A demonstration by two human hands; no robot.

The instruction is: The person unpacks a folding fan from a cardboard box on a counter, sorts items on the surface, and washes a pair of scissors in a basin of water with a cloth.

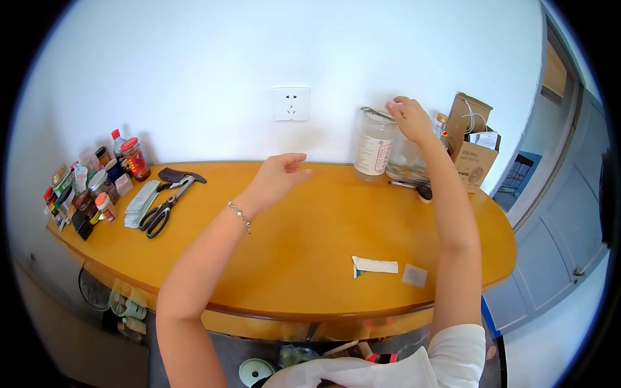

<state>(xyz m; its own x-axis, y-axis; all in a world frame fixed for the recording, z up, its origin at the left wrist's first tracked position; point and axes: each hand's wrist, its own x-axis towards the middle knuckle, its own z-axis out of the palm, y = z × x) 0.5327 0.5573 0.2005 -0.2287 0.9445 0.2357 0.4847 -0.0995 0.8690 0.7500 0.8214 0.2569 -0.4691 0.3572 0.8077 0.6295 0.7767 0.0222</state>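
Observation:
My right hand [409,118] is at the rim of a tall clear jar [373,152] with a white label, near the wall. A dark, thin item [377,114] lies across the jar's mouth, close to my fingertips; whether I grip it is unclear. My left hand [281,178] is raised over the middle of the table [284,239], fingers apart and holding nothing, with a bracelet on the wrist. Behind my right forearm stand a second glass jar [402,158] and a bottle [440,123].
Several jars and bottles, one a red-lidded jar [134,158], crowd the left end beside scissors [162,210] and a stack of packets [140,205]. A cardboard box [474,163] stands at the right. A white strip [377,265] and a small square packet [414,275] lie in front.

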